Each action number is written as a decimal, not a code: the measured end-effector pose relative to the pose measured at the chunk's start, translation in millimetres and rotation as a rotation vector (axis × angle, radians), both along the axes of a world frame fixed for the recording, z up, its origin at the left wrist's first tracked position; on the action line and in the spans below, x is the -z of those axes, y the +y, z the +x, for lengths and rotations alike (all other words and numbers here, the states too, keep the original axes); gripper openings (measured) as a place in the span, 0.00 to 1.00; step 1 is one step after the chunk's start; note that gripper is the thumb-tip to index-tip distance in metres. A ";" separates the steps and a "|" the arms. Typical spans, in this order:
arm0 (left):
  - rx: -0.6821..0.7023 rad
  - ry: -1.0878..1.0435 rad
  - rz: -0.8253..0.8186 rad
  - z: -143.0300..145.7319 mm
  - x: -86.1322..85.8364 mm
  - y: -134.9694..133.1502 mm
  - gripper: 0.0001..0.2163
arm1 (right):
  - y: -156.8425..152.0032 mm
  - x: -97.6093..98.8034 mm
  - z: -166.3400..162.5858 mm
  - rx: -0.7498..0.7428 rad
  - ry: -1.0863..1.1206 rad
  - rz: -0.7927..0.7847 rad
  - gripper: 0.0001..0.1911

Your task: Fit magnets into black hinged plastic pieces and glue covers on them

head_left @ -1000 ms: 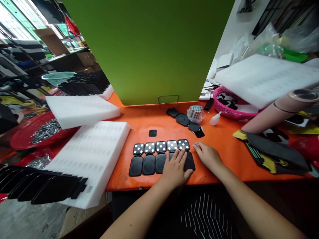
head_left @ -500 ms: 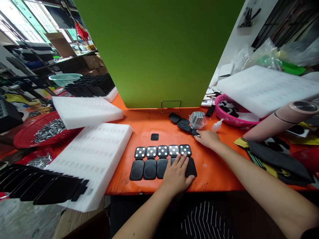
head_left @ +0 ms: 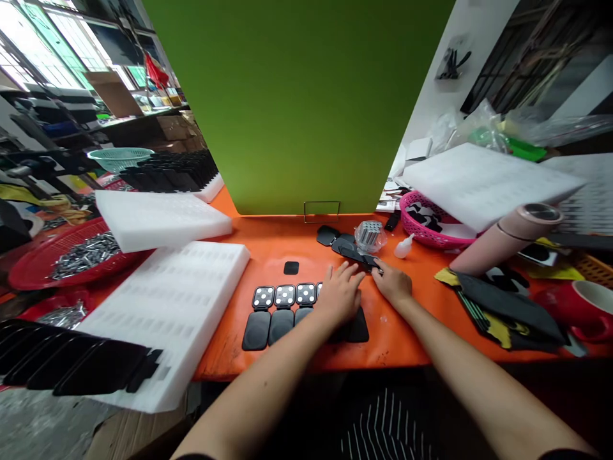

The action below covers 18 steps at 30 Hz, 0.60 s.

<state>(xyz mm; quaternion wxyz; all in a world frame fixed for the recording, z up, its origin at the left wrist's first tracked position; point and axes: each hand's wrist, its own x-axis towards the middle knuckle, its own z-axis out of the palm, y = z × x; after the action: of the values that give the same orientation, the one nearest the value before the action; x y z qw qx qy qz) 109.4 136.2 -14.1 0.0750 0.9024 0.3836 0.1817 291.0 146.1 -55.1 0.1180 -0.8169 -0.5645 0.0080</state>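
A row of black hinged cases (head_left: 278, 311) lies open on the orange table (head_left: 421, 332), their upper halves showing white dots. My left hand (head_left: 341, 295) rests over the right end of that row with fingers spread, its fingertips reaching toward a black case piece (head_left: 354, 253) behind the row. My right hand (head_left: 393, 281) is beside it with fingers pinched at the edge of that black piece near a small shiny bit. A bundle of metal pins (head_left: 369, 235) in clear wrap stands just behind, with more black pieces (head_left: 328, 235) next to it.
White foam trays (head_left: 177, 300) and a foam block (head_left: 160, 217) lie left, with a red basket of metal parts (head_left: 67, 255). A pink basket (head_left: 431, 227), a small white bottle (head_left: 403, 246), a pink roll (head_left: 502, 239) and dark fabric (head_left: 507, 297) sit right. A green board (head_left: 306, 102) stands behind.
My right hand went from beside the row out to the black pieces at the back and has drawn in slightly. My left hand moved forward off the lower case halves toward the same piece.
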 end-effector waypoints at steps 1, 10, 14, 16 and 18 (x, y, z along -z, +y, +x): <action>0.007 0.022 0.020 11.1 -4.3 14.2 0.19 | 1.2 1.2 1.6 -0.001 0.015 0.018 0.21; -0.038 0.042 -0.141 55.6 0.3 95.3 0.08 | 7.4 15.8 21.7 0.003 0.222 0.164 0.20; -0.144 -0.100 -0.242 44.3 -8.2 102.5 0.08 | 9.3 20.5 27.0 0.001 0.325 0.168 0.14; -0.202 -0.221 -0.292 36.2 -17.1 102.2 0.10 | 10.4 20.9 27.3 -0.019 0.374 0.162 0.12; -0.255 -0.364 -0.354 24.5 -25.3 97.7 0.12 | 10.8 20.2 27.3 -0.011 0.427 0.168 0.12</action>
<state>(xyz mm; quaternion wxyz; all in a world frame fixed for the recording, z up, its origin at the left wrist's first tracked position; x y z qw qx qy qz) 133.9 233.9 11.2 0.2758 0.7722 0.4998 0.2790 318.2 156.9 -75.3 0.3023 -0.7809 -0.5299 0.1342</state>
